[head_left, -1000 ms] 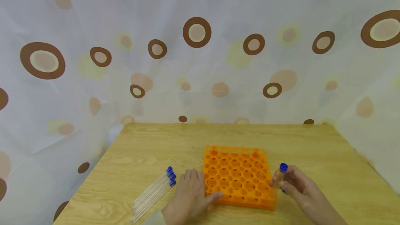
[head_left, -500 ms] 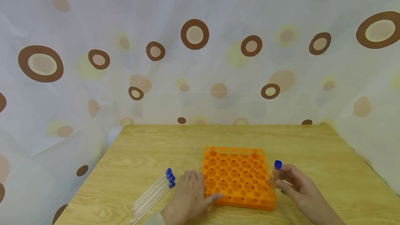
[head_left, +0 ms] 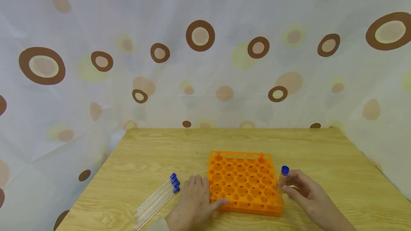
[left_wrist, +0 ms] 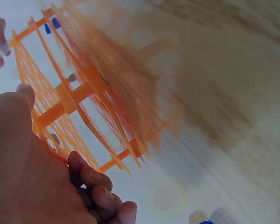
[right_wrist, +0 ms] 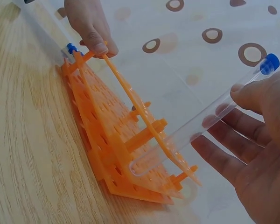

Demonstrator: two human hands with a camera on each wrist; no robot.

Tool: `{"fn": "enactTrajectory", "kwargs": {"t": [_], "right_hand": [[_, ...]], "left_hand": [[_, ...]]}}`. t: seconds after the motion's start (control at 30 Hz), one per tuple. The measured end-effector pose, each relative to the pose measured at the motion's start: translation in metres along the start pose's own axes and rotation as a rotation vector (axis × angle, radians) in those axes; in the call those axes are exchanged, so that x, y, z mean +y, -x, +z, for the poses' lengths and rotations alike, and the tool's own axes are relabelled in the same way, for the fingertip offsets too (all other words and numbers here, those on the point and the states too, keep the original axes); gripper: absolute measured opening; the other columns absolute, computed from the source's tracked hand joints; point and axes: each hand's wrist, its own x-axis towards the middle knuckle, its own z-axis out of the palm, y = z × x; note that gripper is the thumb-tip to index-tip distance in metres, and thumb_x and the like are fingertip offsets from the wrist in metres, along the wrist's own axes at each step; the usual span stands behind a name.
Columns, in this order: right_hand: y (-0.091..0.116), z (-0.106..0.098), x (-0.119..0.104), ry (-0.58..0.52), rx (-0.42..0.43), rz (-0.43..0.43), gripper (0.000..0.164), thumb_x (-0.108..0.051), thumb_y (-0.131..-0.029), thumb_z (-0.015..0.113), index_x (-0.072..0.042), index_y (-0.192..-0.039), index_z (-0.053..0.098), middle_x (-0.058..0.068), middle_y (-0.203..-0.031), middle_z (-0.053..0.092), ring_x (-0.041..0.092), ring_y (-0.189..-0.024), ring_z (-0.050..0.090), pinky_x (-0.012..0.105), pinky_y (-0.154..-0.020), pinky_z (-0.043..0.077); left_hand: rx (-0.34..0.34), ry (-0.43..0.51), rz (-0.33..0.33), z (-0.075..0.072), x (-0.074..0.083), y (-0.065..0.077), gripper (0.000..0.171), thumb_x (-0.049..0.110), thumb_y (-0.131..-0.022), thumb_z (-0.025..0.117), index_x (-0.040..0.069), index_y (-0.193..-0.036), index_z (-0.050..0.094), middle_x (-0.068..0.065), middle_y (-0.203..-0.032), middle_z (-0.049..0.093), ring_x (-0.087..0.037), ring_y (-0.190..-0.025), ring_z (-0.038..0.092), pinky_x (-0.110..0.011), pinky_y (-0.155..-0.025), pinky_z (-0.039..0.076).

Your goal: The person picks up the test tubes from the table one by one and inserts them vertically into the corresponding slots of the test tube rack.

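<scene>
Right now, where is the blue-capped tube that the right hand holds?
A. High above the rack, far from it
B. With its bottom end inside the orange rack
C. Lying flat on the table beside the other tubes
B: the tube, pinched by the right hand, has its rounded bottom inside the orange rack.

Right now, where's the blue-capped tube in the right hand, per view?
Head: held tube at the orange rack's right edge, pinched by the right hand.
Left wrist: too blurred to tell.
Right wrist: held tube runs diagonally from centre to upper right, its bottom inside the rack.
Shared landmark: the orange rack.
</scene>
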Motion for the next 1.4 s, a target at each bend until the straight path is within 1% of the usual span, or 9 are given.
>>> {"fn": "enactTrajectory", "kwargs": {"t": [0.23, 0.4, 0.5, 0.57, 0.67, 0.9, 1.07, 1.23, 1.4], "right_hand": [[0.003, -0.004, 0.004, -0.015, -0.037, -0.010, 0.022, 0.002, -0.100, 0.051, 0.004, -0.122, 0.050, 0.008, -0.111, 0.060, 0.010, -0.100, 0.064, 0.021, -0.085, 0.055], [0.005, -0.009, 0.008, -0.026, -0.058, -0.004, 0.023, 0.003, -0.100, 0.050, 0.001, -0.123, 0.050, 0.001, -0.114, 0.060, 0.009, -0.099, 0.064, 0.023, -0.082, 0.056], [0.004, -0.015, 0.012, 0.004, -0.060, 0.001, 0.021, 0.003, -0.102, 0.046, 0.001, -0.123, 0.050, -0.004, -0.112, 0.061, 0.008, -0.097, 0.063, 0.024, -0.078, 0.057], [0.003, -0.021, 0.015, 0.042, -0.056, 0.027, 0.020, 0.001, -0.103, 0.044, 0.003, -0.122, 0.050, -0.008, -0.109, 0.062, 0.007, -0.094, 0.063, 0.025, -0.075, 0.057], [0.000, -0.032, 0.019, 0.092, -0.081, 0.127, 0.020, -0.006, -0.106, 0.042, 0.004, -0.121, 0.050, -0.013, -0.105, 0.062, 0.006, -0.091, 0.063, 0.027, -0.071, 0.056], [-0.006, -0.057, 0.028, 0.058, -0.295, 0.324, 0.031, -0.015, -0.109, 0.037, 0.011, -0.115, 0.051, -0.002, -0.092, 0.060, 0.010, -0.077, 0.058, 0.031, -0.064, 0.055], [-0.007, -0.067, 0.032, 0.063, -0.381, 0.398, 0.032, -0.018, -0.108, 0.038, 0.009, -0.105, 0.055, -0.001, -0.083, 0.057, 0.011, -0.066, 0.051, 0.028, -0.056, 0.048], [-0.006, -0.073, 0.038, 0.178, -0.395, 0.430, 0.029, -0.017, -0.107, 0.041, 0.004, -0.097, 0.059, 0.002, -0.076, 0.054, 0.005, -0.061, 0.045, 0.025, -0.052, 0.042], [-0.005, -0.078, 0.046, 0.210, -0.422, 0.444, 0.027, -0.014, -0.105, 0.043, 0.002, -0.090, 0.059, 0.000, -0.069, 0.050, 0.003, -0.055, 0.039, 0.025, -0.049, 0.037]], "left_hand": [[0.032, -0.027, 0.013, 0.002, 0.000, 0.001, 0.079, 0.087, -0.084, 0.025, 0.011, -0.087, 0.044, -0.001, -0.076, 0.035, -0.018, -0.069, 0.031, -0.028, -0.062, 0.026], [0.043, -0.039, 0.014, 0.003, 0.000, 0.001, 0.079, 0.087, -0.084, 0.023, 0.010, -0.087, 0.044, -0.001, -0.076, 0.035, -0.018, -0.069, 0.030, -0.028, -0.062, 0.026], [0.038, -0.017, 0.016, 0.003, 0.000, 0.002, 0.078, 0.086, -0.085, 0.024, 0.011, -0.087, 0.043, -0.001, -0.076, 0.034, -0.018, -0.069, 0.030, -0.028, -0.063, 0.026], [0.030, 0.001, 0.017, 0.002, 0.000, 0.002, 0.076, 0.086, -0.085, 0.025, 0.011, -0.087, 0.043, -0.001, -0.076, 0.034, -0.018, -0.070, 0.030, -0.028, -0.064, 0.026], [0.013, 0.015, 0.013, 0.001, 0.000, 0.001, 0.075, 0.086, -0.085, 0.026, 0.012, -0.086, 0.042, -0.001, -0.075, 0.034, -0.018, -0.070, 0.031, -0.028, -0.064, 0.026], [0.027, -0.010, 0.011, 0.003, -0.001, 0.000, 0.076, 0.086, -0.085, 0.025, 0.012, -0.085, 0.042, -0.001, -0.075, 0.035, -0.018, -0.069, 0.031, -0.028, -0.063, 0.026], [0.055, -0.023, 0.018, 0.003, 0.000, 0.001, 0.075, 0.085, -0.086, 0.025, 0.012, -0.084, 0.041, 0.000, -0.073, 0.033, -0.016, -0.067, 0.029, -0.027, -0.062, 0.025], [0.037, -0.001, 0.015, 0.003, 0.000, 0.002, 0.075, 0.085, -0.085, 0.025, 0.012, -0.085, 0.042, 0.000, -0.074, 0.033, -0.017, -0.068, 0.030, -0.027, -0.063, 0.025], [0.032, 0.013, 0.014, 0.002, 0.000, 0.002, 0.075, 0.085, -0.085, 0.027, 0.012, -0.085, 0.041, 0.000, -0.074, 0.034, -0.018, -0.068, 0.030, -0.028, -0.063, 0.025]]}}
